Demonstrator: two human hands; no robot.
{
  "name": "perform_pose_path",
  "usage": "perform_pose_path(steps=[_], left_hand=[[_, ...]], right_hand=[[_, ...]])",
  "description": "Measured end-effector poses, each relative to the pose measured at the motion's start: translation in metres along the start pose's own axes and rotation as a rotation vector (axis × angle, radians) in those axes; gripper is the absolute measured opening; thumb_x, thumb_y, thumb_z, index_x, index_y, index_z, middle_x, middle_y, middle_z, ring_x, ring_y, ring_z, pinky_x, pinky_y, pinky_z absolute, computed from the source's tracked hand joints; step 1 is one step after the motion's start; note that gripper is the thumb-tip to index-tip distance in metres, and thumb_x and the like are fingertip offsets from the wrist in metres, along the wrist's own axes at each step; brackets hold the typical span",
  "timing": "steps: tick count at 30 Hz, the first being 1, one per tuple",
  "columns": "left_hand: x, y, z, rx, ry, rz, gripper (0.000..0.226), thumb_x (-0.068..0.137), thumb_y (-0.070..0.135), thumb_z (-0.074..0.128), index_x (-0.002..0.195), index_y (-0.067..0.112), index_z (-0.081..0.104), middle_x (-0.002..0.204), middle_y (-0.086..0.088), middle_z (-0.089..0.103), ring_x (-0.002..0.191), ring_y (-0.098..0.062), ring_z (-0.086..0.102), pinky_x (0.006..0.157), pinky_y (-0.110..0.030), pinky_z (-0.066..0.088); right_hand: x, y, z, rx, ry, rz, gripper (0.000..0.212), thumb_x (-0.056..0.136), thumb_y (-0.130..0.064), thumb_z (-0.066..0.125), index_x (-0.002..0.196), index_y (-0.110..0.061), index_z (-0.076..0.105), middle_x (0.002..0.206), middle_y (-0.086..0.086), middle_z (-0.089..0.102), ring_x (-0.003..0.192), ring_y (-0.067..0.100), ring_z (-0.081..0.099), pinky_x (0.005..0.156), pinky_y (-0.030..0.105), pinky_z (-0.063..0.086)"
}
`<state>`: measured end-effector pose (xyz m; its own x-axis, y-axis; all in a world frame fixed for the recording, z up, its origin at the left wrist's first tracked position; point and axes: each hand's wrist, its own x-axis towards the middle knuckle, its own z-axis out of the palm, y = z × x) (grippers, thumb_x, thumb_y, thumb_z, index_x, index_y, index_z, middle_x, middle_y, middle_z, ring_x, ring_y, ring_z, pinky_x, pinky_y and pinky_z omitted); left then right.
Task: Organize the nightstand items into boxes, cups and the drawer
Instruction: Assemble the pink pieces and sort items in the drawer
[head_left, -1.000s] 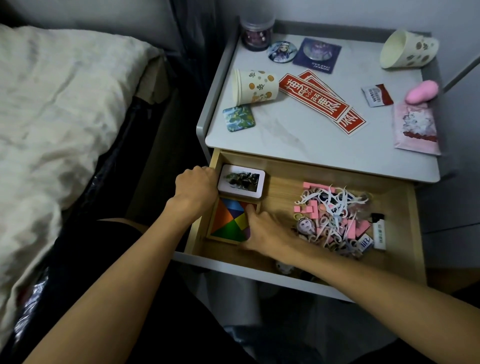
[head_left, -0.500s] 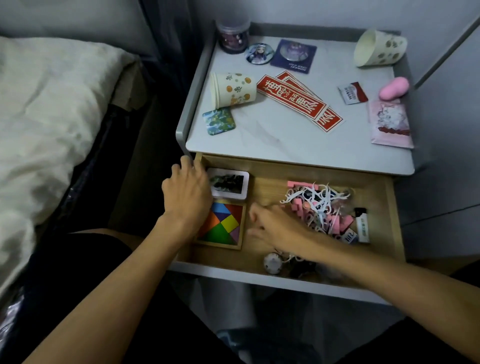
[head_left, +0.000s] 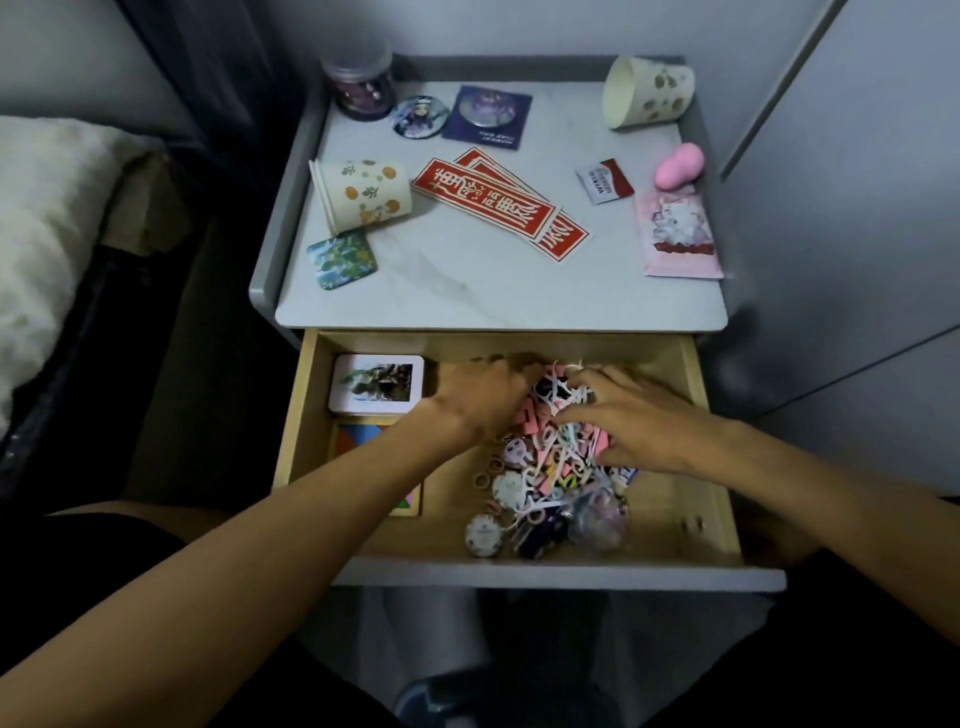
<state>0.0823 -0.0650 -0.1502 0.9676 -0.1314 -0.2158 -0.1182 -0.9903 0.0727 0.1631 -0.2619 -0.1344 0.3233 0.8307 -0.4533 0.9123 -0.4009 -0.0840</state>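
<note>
so, at the left end of the open drawer (head_left: 670, 514) sit the white tin (head_left: 376, 384) and, in front of it, the coloured tangram tray (head_left: 358, 441), half covered by your forearm. both lie squared into the corner, which i read as boxes set where they belong. next is your left hand (head_left: 483, 395), back up, its fingers bent down against the far left edge of the loose pile (head_left: 556, 467). the tips are hidden, so i cannot tell whether they hold anything or only fence the heap in. the pile itself, made of floss picks, pink pieces, small rings and round tokens, lies in the middle of the drawer, apart from the right wall. your right hand (head_left: 639, 421) is on its right side, fingers curled into the tangle with the thumb below, grasping a clump. coming at it from both sides looks like gathering, since such small bits would likely scatter under one hand. above, on the nightstand top (head_left: 467, 291), the orange-print cup (head_left: 363, 195) at the left and the spotted cup (head_left: 649, 98) at the far right both lie on their sides, so sorting into cups is not yet done.
</note>
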Motion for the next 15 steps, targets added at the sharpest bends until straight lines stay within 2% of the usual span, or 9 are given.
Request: perform_pose_path(steps=[3,6,8,12,15], left_hand=[[0.014,0.008,0.005,0.078,0.023,0.025,0.060,0.095,0.006,0.048,0.151,0.021,0.032,0.148,-0.005,0.043,0.111,-0.030,0.065,0.083,-0.041,0.052],[0.020,0.009,0.010,0.100,0.045,0.009,0.058,0.092,0.002,0.051,0.147,0.014,0.037,0.146,-0.009,0.041,0.115,-0.030,0.061,0.084,-0.040,0.052],[0.021,0.009,0.015,0.105,0.027,-0.022,0.053,0.092,0.003,0.053,0.143,0.012,0.041,0.143,-0.010,0.044,0.119,-0.029,0.057,0.086,-0.039,0.052],[0.022,0.011,0.013,0.118,0.031,-0.111,0.038,0.096,0.006,0.052,0.133,0.014,0.052,0.132,-0.007,0.057,0.113,-0.025,0.061,0.083,-0.036,0.049],[0.021,0.011,0.012,0.113,0.043,-0.174,0.033,0.098,0.011,0.051,0.131,0.016,0.050,0.123,-0.008,0.064,0.110,-0.028,0.063,0.075,-0.035,0.041]], right_hand=[[0.005,0.008,0.002,0.024,0.027,0.025,0.051,0.084,-0.038,0.073,0.130,-0.040,0.051,0.149,-0.002,0.028,0.133,0.021,0.031,0.109,0.040,0.032],[0.008,0.017,-0.003,0.050,0.076,0.044,0.034,0.086,-0.030,0.073,0.115,-0.033,0.057,0.131,-0.006,0.041,0.121,0.018,0.041,0.100,0.035,0.040],[0.010,0.024,-0.007,0.102,0.084,0.068,0.029,0.085,-0.026,0.074,0.108,-0.032,0.057,0.124,-0.008,0.044,0.116,0.015,0.043,0.095,0.036,0.044],[0.012,0.028,-0.009,0.233,0.098,0.102,0.024,0.084,-0.018,0.075,0.094,-0.031,0.058,0.118,-0.008,0.050,0.104,0.012,0.051,0.087,0.035,0.049],[0.014,0.031,-0.015,0.466,0.122,0.201,0.021,0.087,-0.010,0.071,0.085,-0.027,0.059,0.100,-0.002,0.065,0.079,0.007,0.065,0.070,0.024,0.054]])
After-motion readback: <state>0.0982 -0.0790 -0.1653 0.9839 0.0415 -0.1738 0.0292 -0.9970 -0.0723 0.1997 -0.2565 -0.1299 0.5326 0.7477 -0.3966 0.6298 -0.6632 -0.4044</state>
